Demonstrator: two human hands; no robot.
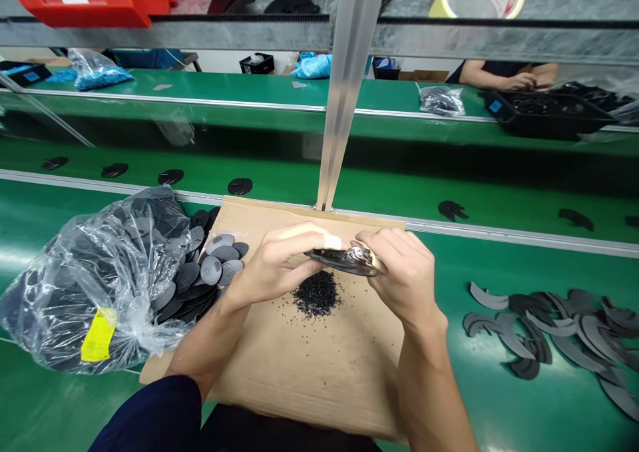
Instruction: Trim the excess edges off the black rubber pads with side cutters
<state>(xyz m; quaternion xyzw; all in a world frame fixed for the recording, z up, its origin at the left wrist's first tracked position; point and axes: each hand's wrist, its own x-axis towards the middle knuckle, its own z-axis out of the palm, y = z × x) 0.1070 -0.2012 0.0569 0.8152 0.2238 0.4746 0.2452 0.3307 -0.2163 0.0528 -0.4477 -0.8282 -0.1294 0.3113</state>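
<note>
Left hand [272,259] and right hand [399,265] both clamped on dark flat part [335,259] above cardboard sheet [319,365]; plastic bag [94,279] on counter [449,385] spills grey oval pieces [212,269].

Two hands [277,265], one held piece [342,260], one bag [100,272]

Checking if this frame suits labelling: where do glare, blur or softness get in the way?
Head view: glare whitens folds of the plastic bag and leaves a pale sheen on the green belt at far left; the dark piece pinched between left hand and right hand is soft, with a bright glint on it; the black crumbs on the cardboard read clearly.
</note>
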